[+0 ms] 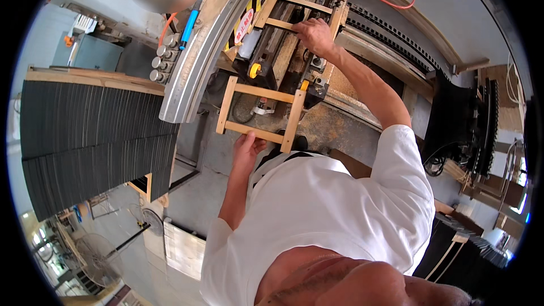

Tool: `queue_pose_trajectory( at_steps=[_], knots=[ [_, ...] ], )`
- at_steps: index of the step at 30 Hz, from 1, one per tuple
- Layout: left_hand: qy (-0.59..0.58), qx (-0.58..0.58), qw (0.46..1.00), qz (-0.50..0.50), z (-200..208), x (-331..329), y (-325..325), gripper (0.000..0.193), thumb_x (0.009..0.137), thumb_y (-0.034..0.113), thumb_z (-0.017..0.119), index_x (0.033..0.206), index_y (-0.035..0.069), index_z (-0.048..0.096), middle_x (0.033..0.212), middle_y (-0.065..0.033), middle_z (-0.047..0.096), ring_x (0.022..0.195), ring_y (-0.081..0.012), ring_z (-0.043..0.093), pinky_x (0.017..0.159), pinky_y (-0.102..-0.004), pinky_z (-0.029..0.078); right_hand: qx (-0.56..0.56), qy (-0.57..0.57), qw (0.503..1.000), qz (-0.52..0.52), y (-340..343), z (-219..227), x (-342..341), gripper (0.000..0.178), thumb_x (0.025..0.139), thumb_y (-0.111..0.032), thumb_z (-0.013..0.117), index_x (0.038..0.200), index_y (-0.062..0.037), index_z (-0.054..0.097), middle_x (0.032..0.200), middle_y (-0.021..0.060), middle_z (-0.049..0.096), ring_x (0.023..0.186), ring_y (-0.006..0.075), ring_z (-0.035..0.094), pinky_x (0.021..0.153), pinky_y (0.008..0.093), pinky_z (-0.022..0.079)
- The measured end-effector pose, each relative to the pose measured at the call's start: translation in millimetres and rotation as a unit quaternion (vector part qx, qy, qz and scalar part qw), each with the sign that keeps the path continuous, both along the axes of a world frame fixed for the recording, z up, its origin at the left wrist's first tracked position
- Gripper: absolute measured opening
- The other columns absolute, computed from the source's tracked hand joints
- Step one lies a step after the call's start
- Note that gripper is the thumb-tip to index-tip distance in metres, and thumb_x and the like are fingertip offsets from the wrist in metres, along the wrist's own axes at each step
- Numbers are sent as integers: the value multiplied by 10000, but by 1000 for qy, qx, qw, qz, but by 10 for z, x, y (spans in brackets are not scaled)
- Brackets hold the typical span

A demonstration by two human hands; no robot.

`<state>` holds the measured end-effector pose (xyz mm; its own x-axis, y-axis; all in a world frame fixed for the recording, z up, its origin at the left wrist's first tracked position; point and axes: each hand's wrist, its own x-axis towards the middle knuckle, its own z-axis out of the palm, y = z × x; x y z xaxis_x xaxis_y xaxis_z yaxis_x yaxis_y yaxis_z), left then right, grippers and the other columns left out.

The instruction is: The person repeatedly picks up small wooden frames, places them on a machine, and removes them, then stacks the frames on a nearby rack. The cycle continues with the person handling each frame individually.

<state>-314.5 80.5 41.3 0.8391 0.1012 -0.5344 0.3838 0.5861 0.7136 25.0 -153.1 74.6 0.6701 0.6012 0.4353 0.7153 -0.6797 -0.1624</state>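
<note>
My left hand (245, 150) is closed on the near rail of a small wooden frame (264, 92), made of two side bars joined by crosspieces. That frame is tilted, in front of the machine, above the floor. Farther away, my right hand (317, 37) reaches out over the machine (300, 56), its fingers closed around the rail of a second wooden frame (279, 24). This far frame lies across the machine's rails. My right fingertips are partly hidden. Yellow clamp-like parts, such as the yellow knob (255, 70), sit between the two frames.
A metal beam (190, 79) with a striped warning band runs along the machine's left side. Tall stacks of dark strips (96, 136) stand to the left. Sawdust (334, 122) covers the floor beneath the machine. An orange air hose (396, 5) curves at the upper right.
</note>
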Motion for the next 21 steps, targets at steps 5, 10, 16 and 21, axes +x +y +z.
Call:
queue_pose_trajectory(
  at_steps=[5, 10, 16, 21],
  knots=[
    [61, -12, 993, 97, -38, -327, -36, 232, 943, 253, 573, 1044, 44, 583, 894, -59, 655, 782, -165, 651, 705, -305, 547, 29, -16, 999, -3, 44, -98, 70, 267, 756, -125, 634, 1019, -132, 675, 965, 50, 687, 884, 250, 614, 778, 389, 472],
    [81, 10, 984, 158, -267, -499, -49, 251, 927, 254, 599, 1044, 33, 574, 916, -63, 644, 816, -175, 643, 720, -324, 543, 31, 8, 998, -50, 61, -11, 11, 251, 780, -136, 624, 1026, -117, 673, 971, 62, 684, 895, 276, 615, 795, 399, 484],
    [124, 29, 974, 186, -558, -575, -32, 287, 891, 261, 646, 1038, 27, 568, 912, -76, 637, 811, -184, 641, 720, -328, 548, 23, -18, 998, -50, -48, -60, 316, 245, 774, -147, 626, 1013, -133, 680, 960, 48, 693, 875, 253, 625, 781, 387, 476],
    [133, 38, 977, 164, -757, -559, -9, 245, 900, 271, 641, 1029, 70, 589, 915, -57, 647, 841, -183, 650, 732, -318, 543, 2, -17, 998, -59, -113, -39, 537, 251, 798, -139, 603, 1036, -152, 683, 895, 93, 695, 899, 265, 623, 778, 396, 442]
  ],
)
